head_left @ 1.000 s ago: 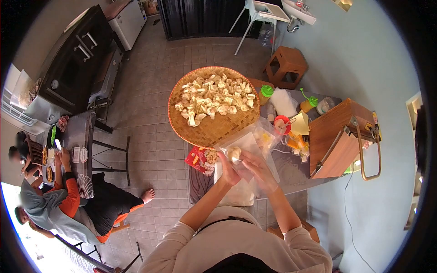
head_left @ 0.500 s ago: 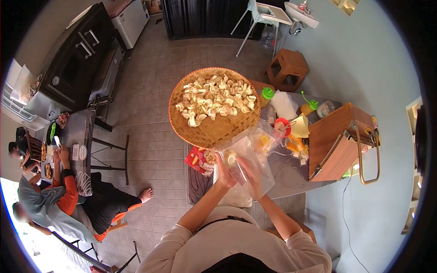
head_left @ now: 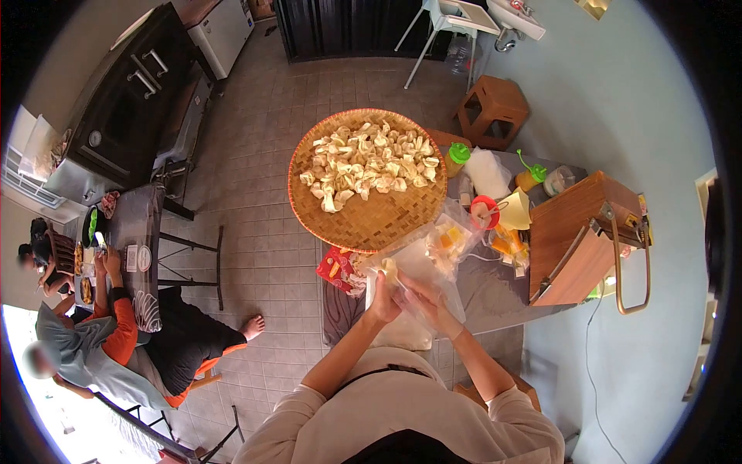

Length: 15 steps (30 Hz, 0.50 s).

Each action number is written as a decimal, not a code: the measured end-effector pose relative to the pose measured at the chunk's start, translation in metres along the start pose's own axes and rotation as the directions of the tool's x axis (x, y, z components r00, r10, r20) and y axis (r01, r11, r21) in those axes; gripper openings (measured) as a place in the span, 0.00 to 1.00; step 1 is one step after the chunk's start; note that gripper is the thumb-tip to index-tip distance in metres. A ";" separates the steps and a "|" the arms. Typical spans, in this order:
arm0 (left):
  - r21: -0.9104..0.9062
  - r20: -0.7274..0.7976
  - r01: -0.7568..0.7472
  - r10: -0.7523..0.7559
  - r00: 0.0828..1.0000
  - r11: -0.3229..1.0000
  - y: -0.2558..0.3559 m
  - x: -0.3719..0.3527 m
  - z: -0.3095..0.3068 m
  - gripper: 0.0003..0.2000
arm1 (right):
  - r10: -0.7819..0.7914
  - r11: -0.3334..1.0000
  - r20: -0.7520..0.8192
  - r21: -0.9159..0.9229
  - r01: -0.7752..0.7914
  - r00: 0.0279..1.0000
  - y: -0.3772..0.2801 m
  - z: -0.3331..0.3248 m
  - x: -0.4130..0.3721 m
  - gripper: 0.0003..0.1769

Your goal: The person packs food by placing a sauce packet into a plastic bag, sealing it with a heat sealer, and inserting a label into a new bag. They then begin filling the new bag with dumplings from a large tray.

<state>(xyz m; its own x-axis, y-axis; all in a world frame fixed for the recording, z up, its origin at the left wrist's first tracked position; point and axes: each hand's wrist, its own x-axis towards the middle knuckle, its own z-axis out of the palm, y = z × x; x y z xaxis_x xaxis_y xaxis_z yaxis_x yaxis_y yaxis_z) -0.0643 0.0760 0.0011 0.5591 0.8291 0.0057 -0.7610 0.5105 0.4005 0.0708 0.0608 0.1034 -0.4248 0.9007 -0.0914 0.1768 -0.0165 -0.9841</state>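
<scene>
A clear plastic bag [head_left: 444, 290] is between my hands, just below the front edge of a round woven tray [head_left: 363, 232]. My left hand [head_left: 384, 298] is closed on a pale folded dumpling [head_left: 389, 271] at the bag's left side. The fingers of my right hand [head_left: 429, 303] press on the bag from the right, partly seen through the plastic. Many pale dumplings [head_left: 371, 166] lie on the tray. Beside the bag on the right is another clear bag with yellow-orange pieces [head_left: 448, 236].
Right of the tray are green-capped bottles [head_left: 457, 155], a red cup [head_left: 485, 211] and a wooden box [head_left: 576, 240]. A red packet [head_left: 338, 267] lies left of my hands. Another person [head_left: 116, 340] sits at a table [head_left: 135, 220] on the left. A brown stool [head_left: 492, 112] stands behind.
The pale dumpling now shows more clearly at my left fingers. My right hand has shifted slightly along the bag. The whole view has moved a little.
</scene>
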 end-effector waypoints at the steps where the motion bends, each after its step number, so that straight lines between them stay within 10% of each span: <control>1: -0.004 0.103 -0.001 0.001 0.995 1.000 0.003 0.001 0.000 0.28 | -0.013 0.989 -0.031 0.147 0.018 0.999 -0.004 -0.001 0.002 0.23; 8: 0.040 -0.273 -0.090 0.097 0.957 0.995 0.022 0.014 0.059 0.20 | 0.025 0.958 -0.126 0.286 0.012 0.992 -0.023 -0.008 0.011 0.20; 10: -0.034 -0.480 -0.076 0.050 0.876 0.997 0.024 0.014 0.070 0.14 | 0.055 0.993 -0.144 0.109 -0.040 0.988 -0.040 -0.008 0.011 0.20; 15: -0.021 -0.448 -0.044 0.030 0.894 0.999 0.019 0.007 0.058 0.16 | 0.003 0.989 0.001 -0.147 -0.003 1.000 -0.014 -0.010 0.011 0.20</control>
<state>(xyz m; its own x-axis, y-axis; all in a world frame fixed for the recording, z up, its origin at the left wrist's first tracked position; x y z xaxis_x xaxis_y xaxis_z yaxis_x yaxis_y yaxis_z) -0.0558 0.0782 0.0615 0.3300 0.8582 -0.3932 -0.7914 0.4786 0.3803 0.0722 0.0754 0.1178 -0.4255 0.9000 -0.0946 0.3063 0.0449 -0.9509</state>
